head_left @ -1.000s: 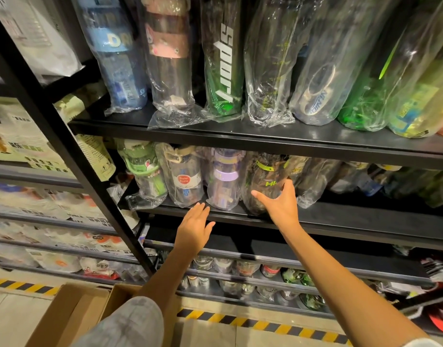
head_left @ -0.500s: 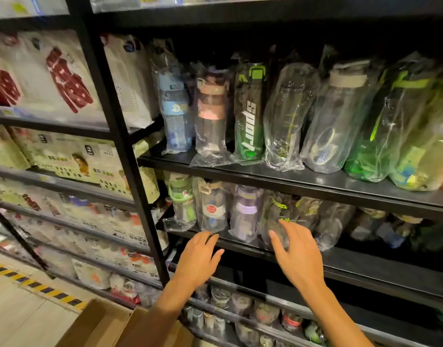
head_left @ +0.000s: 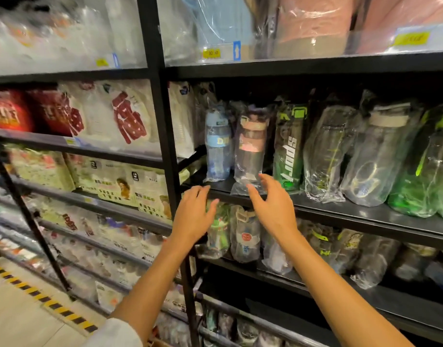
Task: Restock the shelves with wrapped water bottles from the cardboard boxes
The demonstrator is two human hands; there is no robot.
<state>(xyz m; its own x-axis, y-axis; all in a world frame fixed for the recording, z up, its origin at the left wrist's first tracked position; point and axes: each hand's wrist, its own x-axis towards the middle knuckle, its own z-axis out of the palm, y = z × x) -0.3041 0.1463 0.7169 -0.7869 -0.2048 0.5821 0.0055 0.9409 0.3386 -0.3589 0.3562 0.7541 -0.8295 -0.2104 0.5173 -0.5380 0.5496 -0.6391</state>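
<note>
A dark metal shelf (head_left: 340, 211) crosses mid-frame in a shop aisle, lined with wrapped water bottles (head_left: 250, 149). The pink-banded one stands at centre, just above both hands. The left hand (head_left: 192, 216) and right hand (head_left: 273, 209) reach empty, fingers spread wide. Judged: straightening stock, so next close round that bottle. Against the earlier frame, the hands have risen from the lower tier.

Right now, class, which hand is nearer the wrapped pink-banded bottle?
Right. The right hand reaches just below the pink-banded bottle, fingertips at its wrapper; the left hand is lower-left, apart.
</note>
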